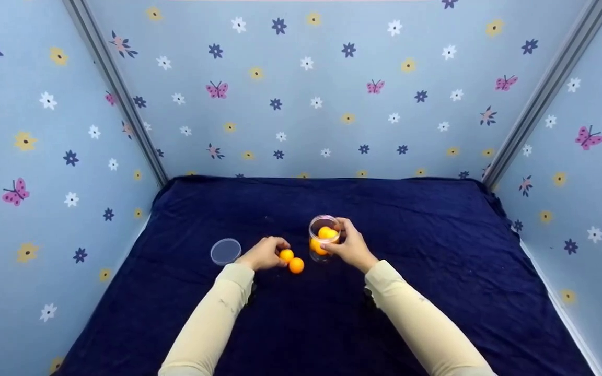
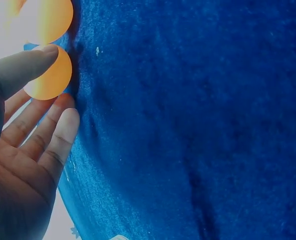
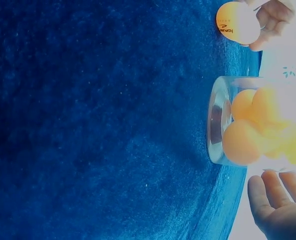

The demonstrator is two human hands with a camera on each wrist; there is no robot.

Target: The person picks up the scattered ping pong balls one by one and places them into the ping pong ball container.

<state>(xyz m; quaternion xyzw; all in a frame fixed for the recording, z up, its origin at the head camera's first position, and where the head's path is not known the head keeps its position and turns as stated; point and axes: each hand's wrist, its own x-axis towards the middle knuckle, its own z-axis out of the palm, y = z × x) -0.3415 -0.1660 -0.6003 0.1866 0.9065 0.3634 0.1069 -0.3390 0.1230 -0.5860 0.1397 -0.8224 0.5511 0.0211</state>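
Note:
My left hand (image 1: 263, 254) pinches an orange table tennis ball (image 1: 286, 255) between thumb and fingers, low over the blue cloth. A second loose orange ball (image 1: 296, 265) lies right beside it. In the left wrist view the thumb overlaps the pinched ball (image 2: 52, 80). My right hand (image 1: 352, 245) holds a clear round jar (image 3: 217, 120) by its side, near the rim. The jar is open at the top and has several orange balls (image 3: 241, 142) in it. Dark printing shows on a ball (image 3: 232, 22) by the left hand in the right wrist view.
A clear round lid (image 1: 226, 251) lies flat on the cloth, left of the left hand. Dark blue cloth (image 1: 437, 235) covers the table. Light blue patterned walls (image 1: 301, 115) enclose it at the back and on both sides.

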